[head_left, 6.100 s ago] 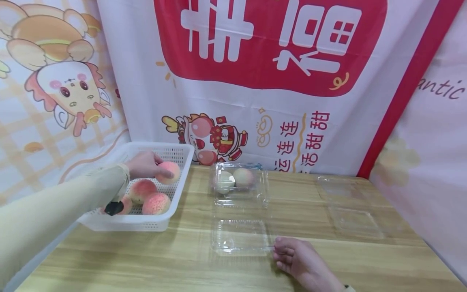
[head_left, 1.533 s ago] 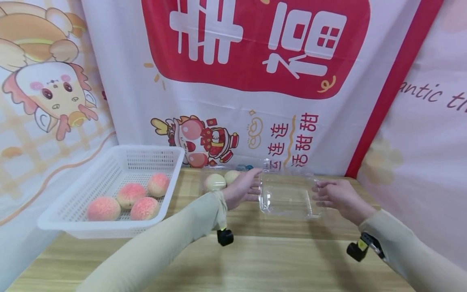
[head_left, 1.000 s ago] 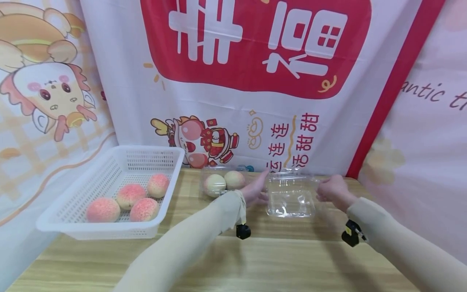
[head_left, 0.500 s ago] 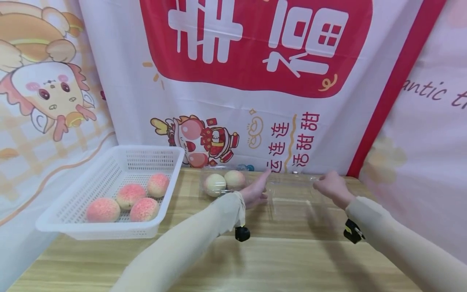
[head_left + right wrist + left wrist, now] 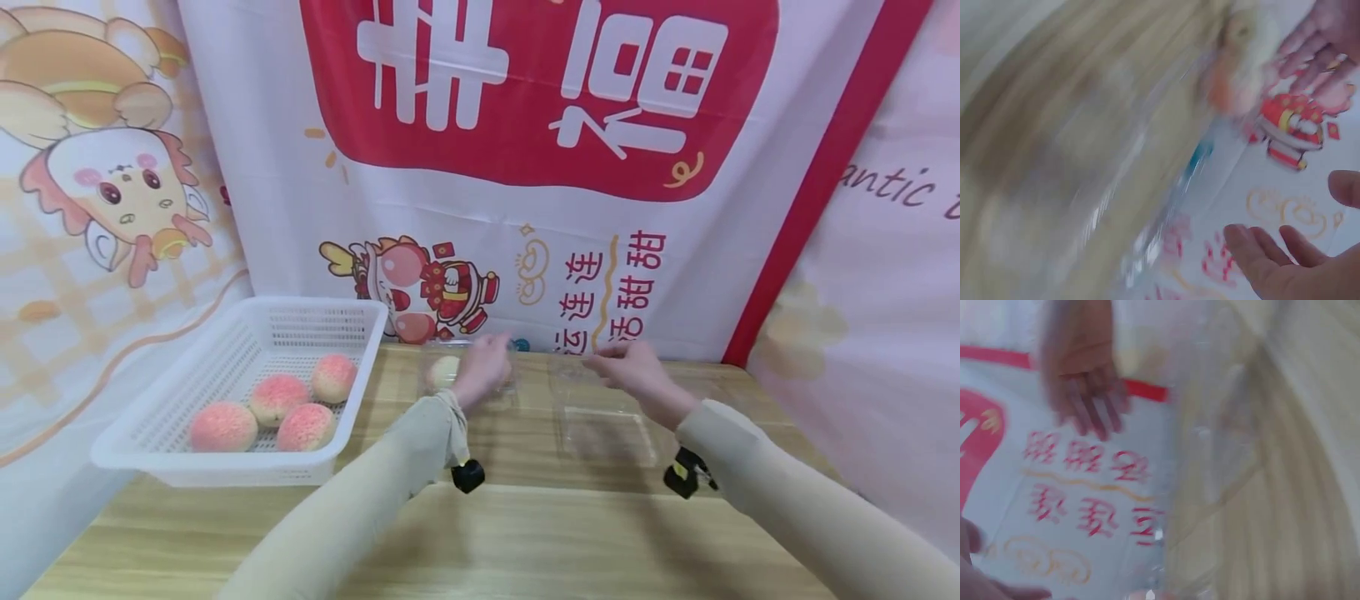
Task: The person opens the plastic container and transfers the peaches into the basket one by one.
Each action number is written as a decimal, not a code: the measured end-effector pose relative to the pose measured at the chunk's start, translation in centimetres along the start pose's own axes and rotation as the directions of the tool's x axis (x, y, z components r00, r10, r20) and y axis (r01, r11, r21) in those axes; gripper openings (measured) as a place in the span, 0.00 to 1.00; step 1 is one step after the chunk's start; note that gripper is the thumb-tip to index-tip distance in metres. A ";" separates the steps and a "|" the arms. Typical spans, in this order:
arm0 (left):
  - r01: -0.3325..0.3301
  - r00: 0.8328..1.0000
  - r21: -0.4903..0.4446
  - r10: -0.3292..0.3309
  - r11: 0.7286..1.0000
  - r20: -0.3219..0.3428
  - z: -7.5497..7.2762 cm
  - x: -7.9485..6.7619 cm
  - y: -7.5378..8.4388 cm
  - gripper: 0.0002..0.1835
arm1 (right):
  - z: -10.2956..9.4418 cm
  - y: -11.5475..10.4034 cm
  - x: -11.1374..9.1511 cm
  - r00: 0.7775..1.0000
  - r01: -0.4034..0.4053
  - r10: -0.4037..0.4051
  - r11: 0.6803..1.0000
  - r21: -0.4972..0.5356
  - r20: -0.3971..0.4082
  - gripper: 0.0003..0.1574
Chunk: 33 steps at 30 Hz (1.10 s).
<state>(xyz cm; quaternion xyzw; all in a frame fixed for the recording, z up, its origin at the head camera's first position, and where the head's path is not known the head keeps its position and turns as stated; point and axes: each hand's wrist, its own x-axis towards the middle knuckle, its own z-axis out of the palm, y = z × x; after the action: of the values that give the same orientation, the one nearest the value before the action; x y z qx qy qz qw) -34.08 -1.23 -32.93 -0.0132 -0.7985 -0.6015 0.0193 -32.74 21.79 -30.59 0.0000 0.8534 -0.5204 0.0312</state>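
Observation:
My left hand (image 5: 480, 371) hovers at or just above a clear plastic clamshell box (image 5: 429, 390), partly covering it. A pale peach (image 5: 444, 372) shows inside; a second is mostly hidden by the hand. My right hand (image 5: 636, 379) is over the back of another clear clamshell box (image 5: 600, 437), which lies on the table. In the right wrist view, the right hand (image 5: 1300, 269) has its fingers spread, and nothing shows in its grasp. The left hand (image 5: 1325, 47) appears there with fingers extended. Motion blur hides whether either hand touches a box.
A white perforated basket (image 5: 371, 367) on the left holds several pink peaches (image 5: 279, 398). A wooden table (image 5: 540, 542) spreads in front, with a printed cloth (image 5: 360, 200) hanging behind it. A small teal item (image 5: 521, 344) sits at the back edge.
Six seconds ago my left hand gripped a peach in the basket. Since then the right-hand clear box was handled and set near the peach box. Both hands have just shifted left.

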 end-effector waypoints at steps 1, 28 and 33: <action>0.022 0.999 -0.003 -0.022 1.000 -0.047 -0.5 0.2 -0.2 0.26 | 0.6 -0.3 0.1 0.999 -0.028 0.026 0.996 0.088 0.022 0.31; 0.191 0.868 -0.230 -0.273 0.954 -0.415 -5.9 3.0 -6.8 0.25 | 9.4 -1.5 4.9 0.954 -0.299 0.279 0.835 0.463 0.113 0.43; 0.230 0.851 -0.273 -0.329 0.934 -0.409 -6.2 3.5 -7.8 0.26 | 10.2 -1.6 5.3 0.955 -0.287 0.293 0.857 0.427 0.054 0.49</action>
<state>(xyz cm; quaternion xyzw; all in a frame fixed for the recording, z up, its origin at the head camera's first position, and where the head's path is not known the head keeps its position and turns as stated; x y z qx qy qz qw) -37.80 -9.35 -38.57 0.2408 -0.6961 -0.6668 0.1132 -37.52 11.80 -34.16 0.1385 0.7078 -0.6851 0.1030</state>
